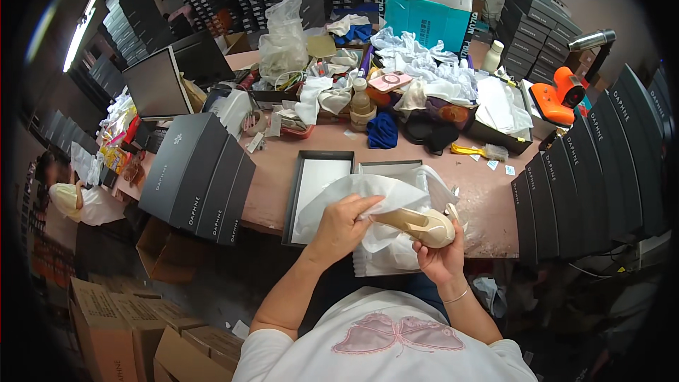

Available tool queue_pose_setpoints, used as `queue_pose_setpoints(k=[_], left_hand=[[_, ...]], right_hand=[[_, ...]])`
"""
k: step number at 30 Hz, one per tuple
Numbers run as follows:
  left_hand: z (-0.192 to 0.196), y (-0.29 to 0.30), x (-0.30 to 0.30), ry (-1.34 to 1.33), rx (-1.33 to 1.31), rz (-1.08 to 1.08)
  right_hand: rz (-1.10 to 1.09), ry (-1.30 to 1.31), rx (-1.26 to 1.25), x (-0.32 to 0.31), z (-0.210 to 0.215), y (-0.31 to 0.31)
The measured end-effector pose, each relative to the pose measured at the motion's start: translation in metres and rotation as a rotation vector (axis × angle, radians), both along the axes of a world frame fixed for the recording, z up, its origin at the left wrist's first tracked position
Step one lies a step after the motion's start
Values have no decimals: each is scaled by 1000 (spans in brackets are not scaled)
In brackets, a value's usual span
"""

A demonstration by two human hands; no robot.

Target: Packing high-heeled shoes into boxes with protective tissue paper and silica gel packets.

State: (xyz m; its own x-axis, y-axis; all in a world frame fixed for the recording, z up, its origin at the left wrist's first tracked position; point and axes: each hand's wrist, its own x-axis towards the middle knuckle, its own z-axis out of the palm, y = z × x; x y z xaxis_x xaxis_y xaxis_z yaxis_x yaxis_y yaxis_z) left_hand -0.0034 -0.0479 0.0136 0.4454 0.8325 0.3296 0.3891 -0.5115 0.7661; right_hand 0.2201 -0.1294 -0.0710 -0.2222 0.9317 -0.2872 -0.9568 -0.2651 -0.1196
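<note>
A beige heeled shoe (436, 232) hangs above the near edge of the table, tilted on its side. My right hand (444, 260) grips its rounded end, with the fingers beneath and the thumb up along the side. Fingers closed, my left hand (345, 226) pinches a sheet of white tissue paper (364, 189) near the shoe's other end, which the paper partly covers. Under the paper, an open dark shoe box (389, 167) lies beside a dark box lid (322, 170) with a white inside. More white wrapping (389, 260) shows below the shoe; what is in it is hidden.
Dark shoe boxes stand stacked at the left (198, 177) and right (594, 170). Behind are a bottle (361, 97), a blue cloth (382, 131), a yellow-handled brush (481, 151), crumpled white cloths (431, 64) and an orange device (559, 97). Cartons (120, 325) sit on the floor; another person (92, 201) is far left.
</note>
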Motion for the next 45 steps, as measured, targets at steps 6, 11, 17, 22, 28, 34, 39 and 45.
queue_pose_setpoints(k=[6, 11, 17, 22, 28, 34, 39, 45], left_hand=[[4, -41, 58, 1, 496, -192], [-35, -60, 87, -78, 437, -281], [-53, -92, 122, -140, 254, -500], [-104, -92, 24, 268, -599, -562], [-188, -95, -48, -650, -1647, 487], [-216, -80, -20, -1021, -1335, 399], [-138, -74, -4, -1083, -868, 498], [-195, -100, -31, -1049, -1826, 509]], right_hand=[[-361, -638, 190, -54, 9, -17], [-282, -345, 295, 8, -15, -18], [-315, -1289, 213, 92, -89, -46], [230, -2720, 281, 113, -26, -22], [268, -2277, 571, 4, 1, 13], [450, -2359, 625, -39, -95, 34], [381, -2272, 670, -41, -97, 23], [493, -2241, 681, -45, -109, 28]])
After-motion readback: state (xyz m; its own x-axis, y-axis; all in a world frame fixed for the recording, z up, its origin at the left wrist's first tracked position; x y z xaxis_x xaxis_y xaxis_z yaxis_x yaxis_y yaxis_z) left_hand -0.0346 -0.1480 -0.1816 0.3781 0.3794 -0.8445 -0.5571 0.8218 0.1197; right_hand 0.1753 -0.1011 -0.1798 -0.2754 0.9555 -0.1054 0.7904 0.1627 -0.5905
